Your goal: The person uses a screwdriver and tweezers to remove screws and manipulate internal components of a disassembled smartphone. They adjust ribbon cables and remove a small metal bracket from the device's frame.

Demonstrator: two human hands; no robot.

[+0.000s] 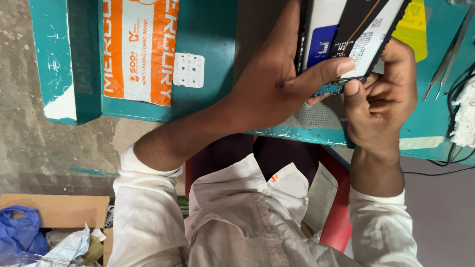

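Between both hands, over the near edge of the teal bench (pixel 208 29), an opened phone (pixel 346 34) was held with its back cover off, so battery and blue board faced up to the camera. The left hand (pixel 267 94) was closed around the phone's left side, thumb laid flat across the lower end of the battery, which looked like a way to pin the body steady. The right hand (pixel 381 99) was curled under and around the lower right corner, its thumb tip pressed up against the bottom edge beside the left thumb; the other fingers were tucked behind and mostly hidden. That two-handed pinch seemed meant to keep the small part at the bottom within reach of both thumbs.

Under the phone lay a grey perforated mat (pixel 316 116), probably there to protect the work. Tweezers (pixel 448 57) rested on the bench to the right, close at hand, with a black cable (pixel 452 106) and a white cloth (pixel 465 116) at the edge. An orange-and-white packet (pixel 138 49) and a small white sticker sheet (pixel 189 70) lay to the left. Below, white sleeves, a red stool (pixel 339 217), a cardboard box (pixel 54 210) and a blue bag (pixel 20 235) showed
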